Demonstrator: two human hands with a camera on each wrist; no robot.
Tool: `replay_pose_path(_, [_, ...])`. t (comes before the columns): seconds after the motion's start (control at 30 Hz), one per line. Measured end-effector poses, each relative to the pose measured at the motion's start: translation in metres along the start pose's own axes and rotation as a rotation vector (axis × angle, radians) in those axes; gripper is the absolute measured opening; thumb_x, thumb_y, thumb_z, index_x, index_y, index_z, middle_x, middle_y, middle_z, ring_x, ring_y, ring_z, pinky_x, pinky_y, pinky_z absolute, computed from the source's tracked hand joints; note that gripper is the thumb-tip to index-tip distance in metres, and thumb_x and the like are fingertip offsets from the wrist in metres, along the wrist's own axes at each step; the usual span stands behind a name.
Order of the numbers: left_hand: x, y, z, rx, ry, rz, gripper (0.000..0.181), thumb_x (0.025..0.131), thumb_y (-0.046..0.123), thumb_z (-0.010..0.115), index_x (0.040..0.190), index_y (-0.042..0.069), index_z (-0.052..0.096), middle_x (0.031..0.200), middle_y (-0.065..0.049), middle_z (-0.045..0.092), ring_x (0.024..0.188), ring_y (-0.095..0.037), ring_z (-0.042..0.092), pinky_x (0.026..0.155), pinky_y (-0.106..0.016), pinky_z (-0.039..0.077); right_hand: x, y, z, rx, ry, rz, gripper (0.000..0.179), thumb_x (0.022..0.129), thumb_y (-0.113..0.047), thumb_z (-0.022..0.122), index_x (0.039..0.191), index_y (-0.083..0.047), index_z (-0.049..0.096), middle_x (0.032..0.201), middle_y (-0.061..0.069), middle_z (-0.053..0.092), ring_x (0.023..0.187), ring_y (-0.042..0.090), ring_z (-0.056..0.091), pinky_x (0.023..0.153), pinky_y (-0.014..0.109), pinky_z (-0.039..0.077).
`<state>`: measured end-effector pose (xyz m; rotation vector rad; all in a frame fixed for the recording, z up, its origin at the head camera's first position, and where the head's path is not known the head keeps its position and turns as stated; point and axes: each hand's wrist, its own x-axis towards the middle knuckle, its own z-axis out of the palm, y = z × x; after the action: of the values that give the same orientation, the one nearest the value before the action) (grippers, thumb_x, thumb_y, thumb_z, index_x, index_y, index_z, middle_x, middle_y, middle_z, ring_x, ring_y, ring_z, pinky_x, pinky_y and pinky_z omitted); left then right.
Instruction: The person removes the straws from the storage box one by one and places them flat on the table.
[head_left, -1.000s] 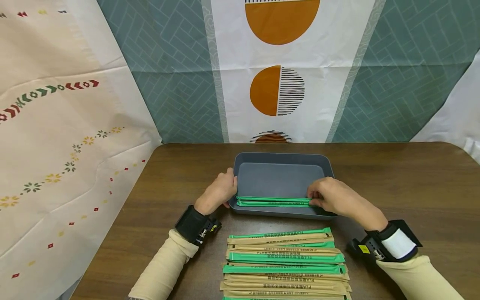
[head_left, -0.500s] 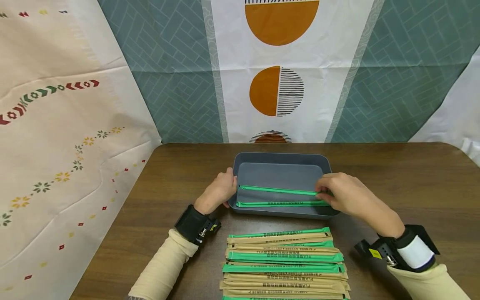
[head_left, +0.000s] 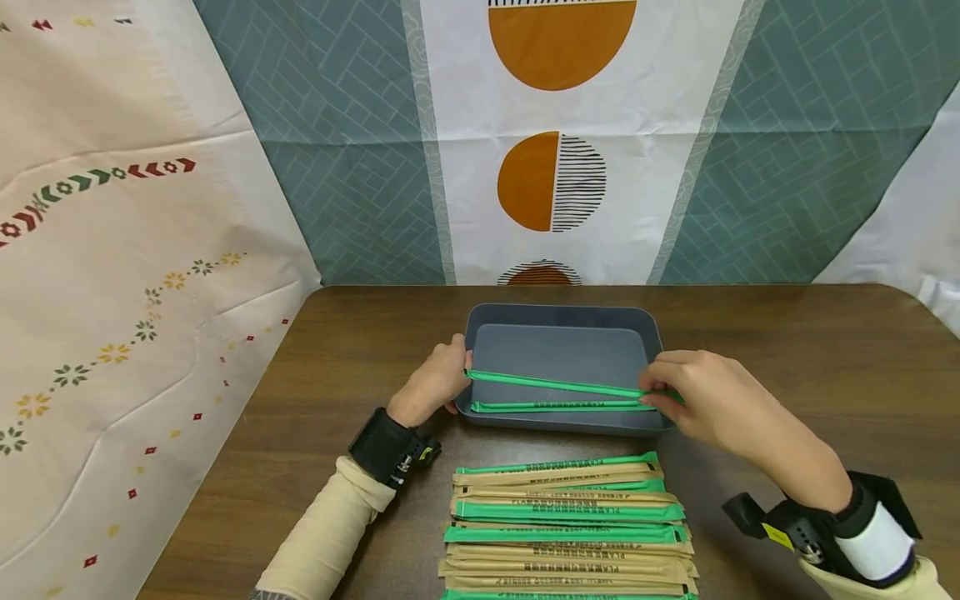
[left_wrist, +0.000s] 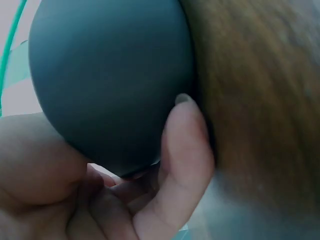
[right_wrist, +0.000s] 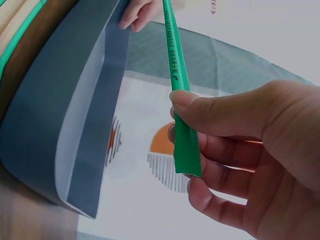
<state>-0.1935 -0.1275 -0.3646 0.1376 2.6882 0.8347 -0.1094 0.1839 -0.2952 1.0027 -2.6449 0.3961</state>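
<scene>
A grey rectangular tray [head_left: 558,350] sits on the table, and my left hand [head_left: 435,379] grips its left end. The left wrist view shows the thumb and fingers around the tray's rounded corner [left_wrist: 110,85]. My right hand [head_left: 705,396], at the tray's right end, pinches a slim green wrapped straw [head_left: 555,384] by one end between thumb and fingers. That straw is raised and slants across the tray, its far end near my left hand. Printed lettering shows on its wrapper [right_wrist: 175,55] in the right wrist view. A second green wrapped straw [head_left: 555,407] lies along the tray's near side.
In front of the tray, a stack of green and tan wrapped straws [head_left: 570,533] lies side by side on the brown wooden table [head_left: 810,367]. A patterned cloth [head_left: 352,167] hangs behind the table, and a cream cloth [head_left: 150,333] hangs at the left.
My right hand has lifted one of two green wrapped straws from the tray's near side and moved right with it. My left hand has stayed on the tray.
</scene>
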Motion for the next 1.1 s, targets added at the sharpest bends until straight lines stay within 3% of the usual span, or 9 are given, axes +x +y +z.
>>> replay_pose_path(0.13, [-0.001, 0.000, -0.001, -0.020, -0.014, -0.016, 0.031, 0.102, 0.019, 0.034, 0.125, 0.000, 0.037, 0.082, -0.018, 0.049, 0.048, -0.024, 0.055, 0.039, -0.032, 0.053, -0.005, -0.006, -0.005, -0.001, 0.027, -0.022, 0.019, 0.064, -0.007, 0.081, 0.076, -0.016, 0.069, 0.074, -0.008, 0.063, 0.062, 0.006, 0.058, 0.047, 0.026, 0.051])
replay_pose_path(0.43, [0.003, 0.000, -0.001, 0.107, -0.005, -0.030, 0.036, 0.102, 0.020, 0.034, 0.128, -0.005, 0.036, 0.085, -0.020, 0.053, 0.039, -0.018, 0.057, 0.041, -0.031, 0.054, -0.017, -0.023, -0.017, 0.008, 0.072, -0.085, 0.025, 0.057, -0.007, 0.082, 0.075, -0.018, 0.068, 0.073, -0.012, 0.061, 0.060, 0.001, 0.055, 0.046, 0.022, 0.049])
replay_pose_path(0.63, [0.001, -0.002, 0.000, 0.114, -0.005, 0.010, 0.038, 0.102, 0.018, 0.033, 0.131, -0.006, 0.034, 0.082, -0.021, 0.055, 0.041, -0.019, 0.056, 0.039, -0.031, 0.052, -0.028, -0.034, -0.023, 0.023, 0.089, -0.118, 0.034, 0.051, -0.005, 0.084, 0.076, -0.022, 0.068, 0.075, -0.016, 0.061, 0.061, 0.001, 0.053, 0.046, 0.023, 0.048])
replay_pose_path(0.9, [0.000, 0.000, -0.001, 0.087, 0.005, 0.016, 0.034, 0.101, 0.018, 0.034, 0.125, -0.006, 0.038, 0.082, -0.020, 0.053, 0.039, -0.018, 0.057, 0.040, -0.032, 0.054, -0.039, -0.038, -0.007, 0.115, 0.010, -0.132, 0.028, 0.057, -0.008, 0.083, 0.076, -0.021, 0.067, 0.076, -0.015, 0.062, 0.062, 0.000, 0.053, 0.046, 0.020, 0.047])
replay_pose_path(1.1, [0.001, 0.001, -0.001, 0.077, 0.000, 0.012, 0.035, 0.101, 0.018, 0.034, 0.127, -0.006, 0.036, 0.092, -0.025, 0.056, 0.039, -0.018, 0.057, 0.041, -0.032, 0.054, -0.045, -0.031, 0.016, 0.187, -0.134, -0.086, 0.022, 0.065, -0.010, 0.080, 0.075, -0.022, 0.065, 0.075, -0.014, 0.063, 0.062, -0.001, 0.052, 0.045, 0.019, 0.047])
